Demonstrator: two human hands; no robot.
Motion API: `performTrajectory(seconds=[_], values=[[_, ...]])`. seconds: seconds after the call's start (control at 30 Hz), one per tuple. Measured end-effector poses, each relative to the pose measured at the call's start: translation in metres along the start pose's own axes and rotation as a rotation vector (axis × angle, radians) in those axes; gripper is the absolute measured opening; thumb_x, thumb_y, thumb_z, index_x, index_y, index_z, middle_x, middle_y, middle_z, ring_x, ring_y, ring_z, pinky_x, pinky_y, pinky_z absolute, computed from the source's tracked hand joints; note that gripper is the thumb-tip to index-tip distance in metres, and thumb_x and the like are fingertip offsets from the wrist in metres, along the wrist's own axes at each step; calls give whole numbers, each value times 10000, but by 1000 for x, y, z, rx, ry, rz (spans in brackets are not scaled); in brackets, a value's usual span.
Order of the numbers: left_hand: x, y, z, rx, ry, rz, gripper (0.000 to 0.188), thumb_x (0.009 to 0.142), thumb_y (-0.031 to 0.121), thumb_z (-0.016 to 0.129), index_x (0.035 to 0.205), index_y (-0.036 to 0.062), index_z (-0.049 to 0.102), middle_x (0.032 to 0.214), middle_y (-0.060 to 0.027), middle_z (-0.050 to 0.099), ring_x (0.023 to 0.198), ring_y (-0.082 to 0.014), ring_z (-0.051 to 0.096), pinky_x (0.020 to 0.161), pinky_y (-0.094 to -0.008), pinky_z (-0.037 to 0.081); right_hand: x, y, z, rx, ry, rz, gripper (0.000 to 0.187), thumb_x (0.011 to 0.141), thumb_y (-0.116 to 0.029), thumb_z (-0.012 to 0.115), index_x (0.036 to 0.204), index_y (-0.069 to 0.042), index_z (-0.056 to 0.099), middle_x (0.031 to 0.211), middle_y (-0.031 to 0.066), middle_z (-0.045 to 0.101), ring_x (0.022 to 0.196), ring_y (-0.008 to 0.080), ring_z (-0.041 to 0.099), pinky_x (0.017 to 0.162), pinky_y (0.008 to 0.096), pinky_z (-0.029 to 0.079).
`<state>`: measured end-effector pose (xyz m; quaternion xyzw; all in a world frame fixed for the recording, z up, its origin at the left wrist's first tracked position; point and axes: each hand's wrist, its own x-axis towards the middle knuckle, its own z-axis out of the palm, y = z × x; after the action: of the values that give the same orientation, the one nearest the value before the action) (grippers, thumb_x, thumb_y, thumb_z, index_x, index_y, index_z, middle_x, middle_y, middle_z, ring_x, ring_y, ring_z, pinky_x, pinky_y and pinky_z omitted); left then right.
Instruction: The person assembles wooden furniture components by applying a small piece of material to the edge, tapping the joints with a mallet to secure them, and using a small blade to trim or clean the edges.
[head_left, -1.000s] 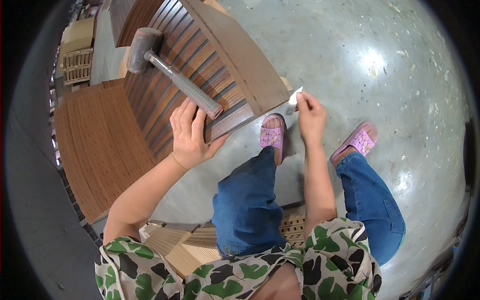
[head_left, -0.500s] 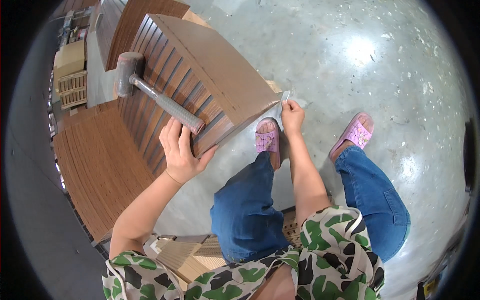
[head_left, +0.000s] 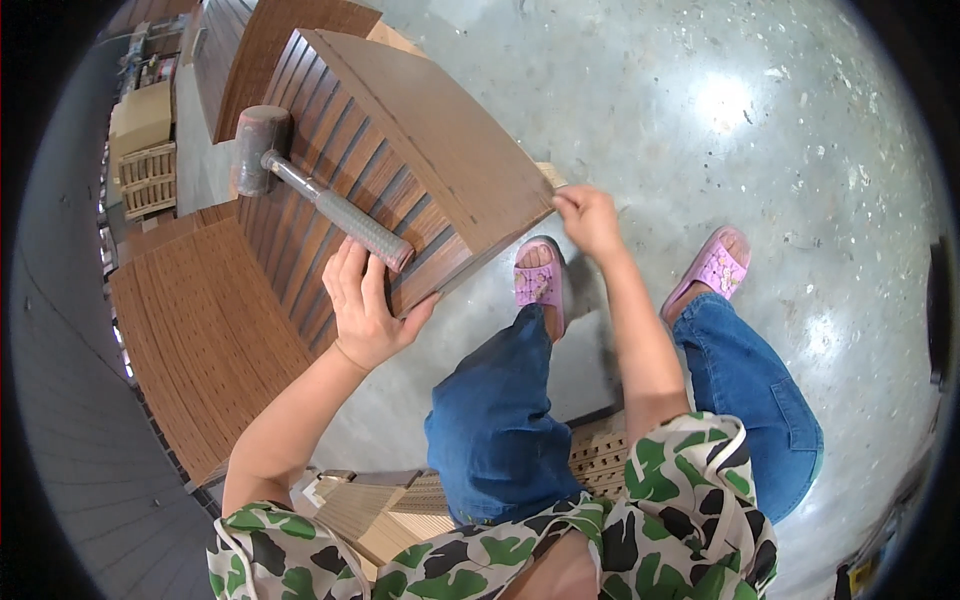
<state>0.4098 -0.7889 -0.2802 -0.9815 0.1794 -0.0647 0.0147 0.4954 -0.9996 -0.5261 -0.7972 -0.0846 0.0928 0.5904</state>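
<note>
A stack of brown wood-grain boards (head_left: 440, 130) stands in front of me, with dark grooved slats on its top face. Across the slats lies a rubber mallet (head_left: 262, 150), its grey grip pointing toward me. My left hand (head_left: 365, 310) rests by the end of that grip, fingers stretched over the top board and thumb along its near edge. My right hand (head_left: 592, 220) is closed in a pinch at the right corner of the stack. Whatever its fingertips hold is hidden now.
Another stack of brown boards (head_left: 205, 340) stands at the left, and more boards (head_left: 285, 50) rise behind. Pale slatted pieces (head_left: 385, 510) lie low by my legs. My feet in pink slippers (head_left: 538, 278) stand on the grey floor (head_left: 640, 120). A wooden pallet (head_left: 147, 180) is far left.
My right hand has turned and moved up against the stack's corner; the small pale flat strip seen in its fingers before is now out of sight. My left hand and the mallet stay put.
</note>
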Motion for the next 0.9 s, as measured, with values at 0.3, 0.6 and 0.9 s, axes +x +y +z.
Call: performTrajectory(seconds=[0.3, 0.6, 0.9], values=[[15, 9, 22, -63, 73, 23, 805, 605, 337, 810, 1192, -96, 469, 1246, -291, 422, 1133, -447, 427, 920, -516, 339, -15, 39, -6, 67, 215, 269, 131, 794, -120, 656, 877, -21, 681, 867, 151, 655, 795, 307, 628, 718, 359, 503], [-3, -5, -4, -1, 23, 6, 810, 600, 317, 813, 1204, -92, 460, 1253, -288, 418, 1147, -448, 414, 928, -512, 337, -18, -50, 0, 669, 261, 525, 138, 837, -101, 603, 916, -12, 672, 760, 114, 658, 681, 202, 620, 646, 290, 480], [1, 1, -5, -4, 37, 20, 803, 609, 318, 805, 1214, -78, 457, 1246, -282, 424, 1150, -447, 415, 935, -513, 335, -41, -26, 59, 163, 566, 389, 159, 820, -130, 611, 839, 20, 659, 814, 191, 648, 733, 344, 619, 696, 391, 497]])
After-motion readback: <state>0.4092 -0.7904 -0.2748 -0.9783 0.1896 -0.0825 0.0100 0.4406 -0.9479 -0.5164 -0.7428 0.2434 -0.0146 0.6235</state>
